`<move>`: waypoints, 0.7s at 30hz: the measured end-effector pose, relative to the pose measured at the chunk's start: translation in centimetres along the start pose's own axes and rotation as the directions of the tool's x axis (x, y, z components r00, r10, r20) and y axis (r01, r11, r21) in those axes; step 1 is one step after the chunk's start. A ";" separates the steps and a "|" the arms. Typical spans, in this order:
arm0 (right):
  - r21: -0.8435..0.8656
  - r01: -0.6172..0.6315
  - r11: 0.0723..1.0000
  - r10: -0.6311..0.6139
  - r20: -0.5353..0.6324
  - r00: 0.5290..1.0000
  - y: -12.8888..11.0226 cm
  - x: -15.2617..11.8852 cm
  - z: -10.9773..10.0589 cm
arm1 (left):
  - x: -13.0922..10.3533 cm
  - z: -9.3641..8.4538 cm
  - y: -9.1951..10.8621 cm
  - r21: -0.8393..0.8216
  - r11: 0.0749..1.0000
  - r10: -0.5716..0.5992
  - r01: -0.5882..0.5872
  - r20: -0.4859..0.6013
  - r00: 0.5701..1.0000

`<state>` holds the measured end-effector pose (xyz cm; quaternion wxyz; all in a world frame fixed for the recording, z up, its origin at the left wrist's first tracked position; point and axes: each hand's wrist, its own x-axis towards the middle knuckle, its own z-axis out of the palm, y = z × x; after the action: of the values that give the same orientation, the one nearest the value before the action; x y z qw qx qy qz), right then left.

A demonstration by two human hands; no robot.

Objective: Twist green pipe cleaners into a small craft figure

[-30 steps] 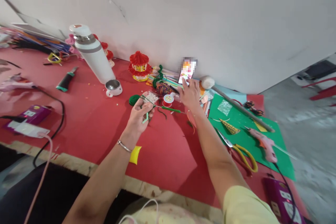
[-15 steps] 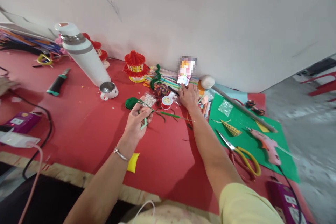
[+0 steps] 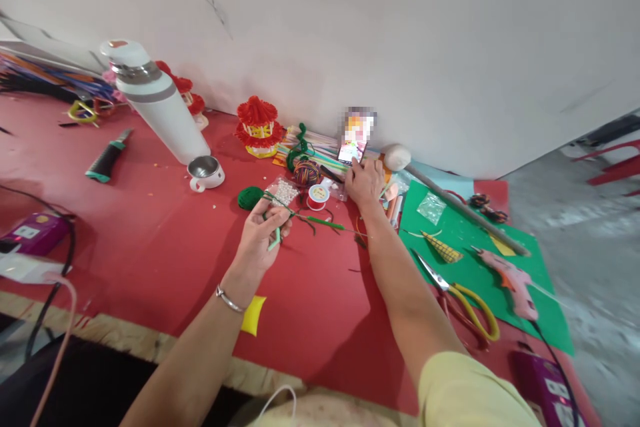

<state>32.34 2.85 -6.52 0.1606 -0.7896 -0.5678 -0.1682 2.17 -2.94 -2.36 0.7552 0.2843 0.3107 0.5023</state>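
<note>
My left hand [image 3: 263,230] is closed on a thin crochet hook [image 3: 325,222] with a green grip, which points right over the table. Green yarn [image 3: 273,197] runs over the fingers, and a pale green strip [image 3: 275,239] sticks out below them. Just behind this hand lies a green yarn ball [image 3: 250,198]. My right hand [image 3: 364,181] reaches forward with a finger on the lower screen of a phone [image 3: 353,147] leaning on the wall; it holds nothing. Between the hands are a bag of white beads [image 3: 284,192], a red thread spool [image 3: 318,197] and a multicoloured yarn ball [image 3: 307,173].
On the left stand a white flask [image 3: 163,107] and a small cup [image 3: 205,173]. A red ornament [image 3: 257,125] stands near the wall. Scissors [image 3: 455,290] and a pink glue gun [image 3: 513,281] lie at right, partly on green sheet [image 3: 547,287]; a stick [image 3: 467,213] lies behind.
The view has shifted slightly. My right hand stays by the phone, its finger at the lower screen; my left hand keeps hold of the hook.
</note>
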 end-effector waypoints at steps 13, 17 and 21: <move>-0.027 -0.040 0.999 0.042 0.092 0.995 -1.4 -1.7 -0.1 | 0.0 0.0 0.0 0.007 1.000 0.004 -0.004 0.007 1.000; -0.025 -0.058 0.998 0.060 0.097 0.993 -1.4 -1.6 0.0 | 0.0 -0.2 -0.2 0.005 1.000 0.001 -0.001 0.011 1.000; -0.019 -0.060 0.998 0.062 0.102 0.993 -1.4 -1.5 0.0 | 0.1 -0.2 -0.4 0.003 1.000 -0.001 0.001 0.005 1.000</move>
<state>30.58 1.99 -7.11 0.1301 -0.8154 -0.5497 -0.1267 2.26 -2.96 -2.77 0.7557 0.2865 0.3098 0.5009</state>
